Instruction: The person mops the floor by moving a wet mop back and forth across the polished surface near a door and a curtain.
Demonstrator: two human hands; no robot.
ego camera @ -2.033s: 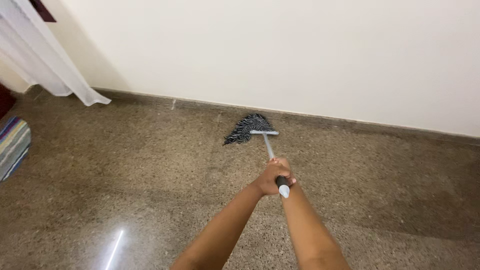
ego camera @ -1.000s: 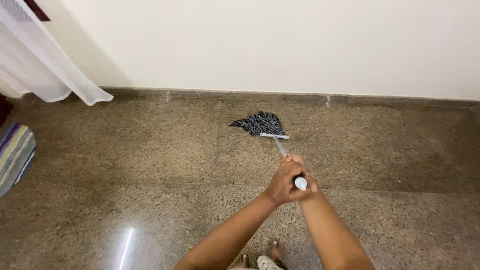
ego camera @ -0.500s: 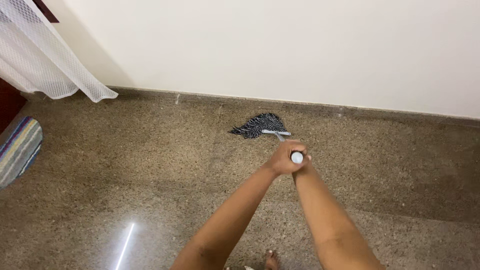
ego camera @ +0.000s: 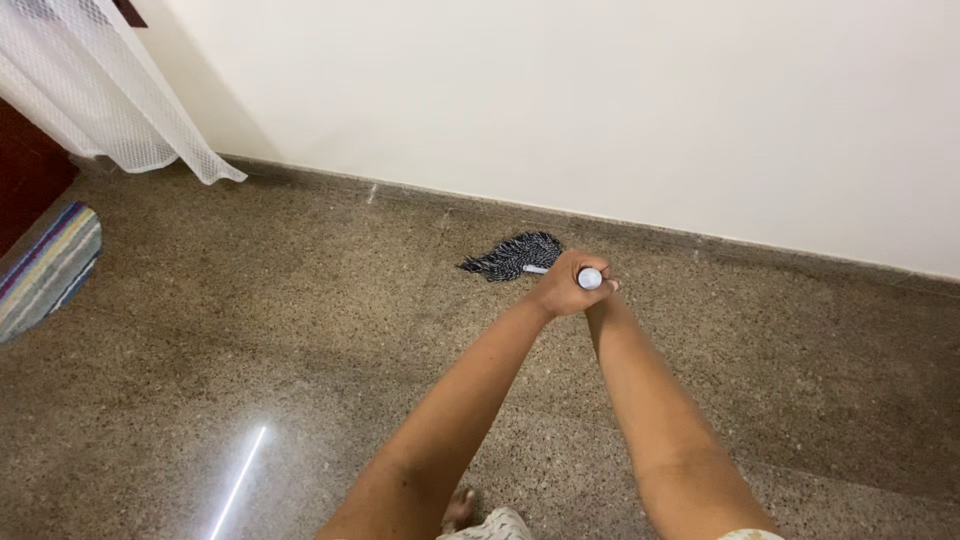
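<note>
Both hands are wrapped around the top of a mop handle (ego camera: 589, 278), whose white end cap faces the camera. My left hand (ego camera: 558, 288) covers the grip from the left. My right hand (ego camera: 601, 297) is mostly hidden behind the left hand and the handle end. The dark speckled mop head (ego camera: 510, 256) lies on the brown speckled floor just in front of the hands, close to the skirting at the foot of the white wall. The handle's shaft is hidden by my hands.
A white net curtain (ego camera: 90, 90) hangs at the upper left beside a dark wooden door (ego camera: 25, 170). A striped mat (ego camera: 45, 270) lies at the left edge. The white wall (ego camera: 600, 100) and its skirting run across the back. My foot (ego camera: 462, 508) shows at the bottom.
The mop head has been pushed away toward the wall's skirting, and my hands have moved forward with it. The handle now points almost straight at the camera.
</note>
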